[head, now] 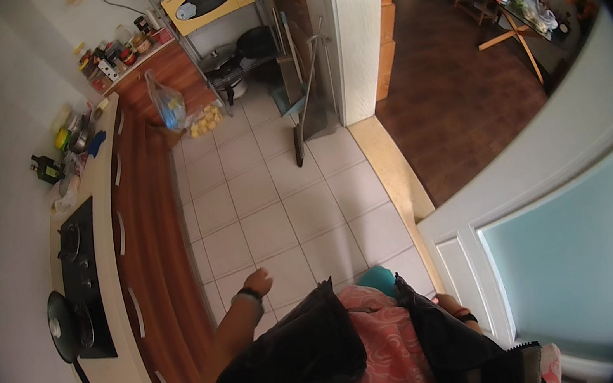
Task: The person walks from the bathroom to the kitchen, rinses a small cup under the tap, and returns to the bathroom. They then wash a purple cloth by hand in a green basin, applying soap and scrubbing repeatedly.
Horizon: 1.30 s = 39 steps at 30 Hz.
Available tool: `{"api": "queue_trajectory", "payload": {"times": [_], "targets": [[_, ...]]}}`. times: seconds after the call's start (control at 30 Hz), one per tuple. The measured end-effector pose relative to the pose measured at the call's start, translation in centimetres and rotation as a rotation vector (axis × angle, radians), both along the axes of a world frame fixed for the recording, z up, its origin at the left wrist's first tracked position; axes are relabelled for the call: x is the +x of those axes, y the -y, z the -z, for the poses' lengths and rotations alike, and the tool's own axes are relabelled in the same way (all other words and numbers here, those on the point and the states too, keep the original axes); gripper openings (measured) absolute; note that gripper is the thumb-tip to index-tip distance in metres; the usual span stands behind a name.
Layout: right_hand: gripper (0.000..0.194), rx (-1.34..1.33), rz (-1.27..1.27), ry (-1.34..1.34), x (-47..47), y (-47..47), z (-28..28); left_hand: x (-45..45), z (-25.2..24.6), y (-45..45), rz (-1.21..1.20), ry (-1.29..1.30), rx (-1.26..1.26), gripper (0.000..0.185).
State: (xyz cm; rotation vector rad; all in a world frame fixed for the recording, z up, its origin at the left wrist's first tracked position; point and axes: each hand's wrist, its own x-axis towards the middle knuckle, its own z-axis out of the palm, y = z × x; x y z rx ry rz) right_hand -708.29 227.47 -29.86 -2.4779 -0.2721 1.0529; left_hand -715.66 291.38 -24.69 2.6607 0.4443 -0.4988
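My left hand [258, 282] hangs over the tiled floor [264, 224], to the right of the wood-fronted cabinets [162, 270]. Its fingers look curled, and no object shows in it. Dark and grey bands circle that wrist. Low on the right, my right hand [445, 303] is close to the white door [458, 270] with a pale blue pane. The dark open vest [306, 356] partly hides it, so its grip and any contact with the door cannot be made out. A teal rounded thing [378, 280] shows below the pink patterned clothing [382, 333].
A lidded pan [62, 325] sits on the black gas hob [84, 270] at left. Jars [119, 53] crowd the far counter beside a yellow microwave [206, 1]. Bags [168, 108] lie at the cabinet corner. A broom [301, 133] leans near the doorway, beyond which is a dark floor [442, 72].
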Motion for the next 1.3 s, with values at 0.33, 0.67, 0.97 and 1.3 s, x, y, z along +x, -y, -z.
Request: {"api": "queue_trajectory", "payload": {"times": [0.33, 0.67, 0.97, 1.3], "targets": [[0.031, -0.017, -0.343, 0.092, 28.4, -7.2, 6.0, 31.6, -5.6, 7.6, 0.169, -0.059, -0.468, 0.033], [0.029, 0.059, 0.215, 0.447, 60.2, -10.6, -10.0, 53.6, 5.4, -4.0, 0.489, -0.449, 0.005, 0.028], [0.026, -0.622, 0.068, -0.172, 52.8, 4.3, -1.6, 89.9, 5.3, 11.6, 0.655, -0.173, -0.221, 0.014], [0.029, -0.365, 0.647, -0.482, 58.6, 14.8, 4.7, 115.8, 6.1, 35.3, 0.919, -0.25, -0.54, 0.02]]}}
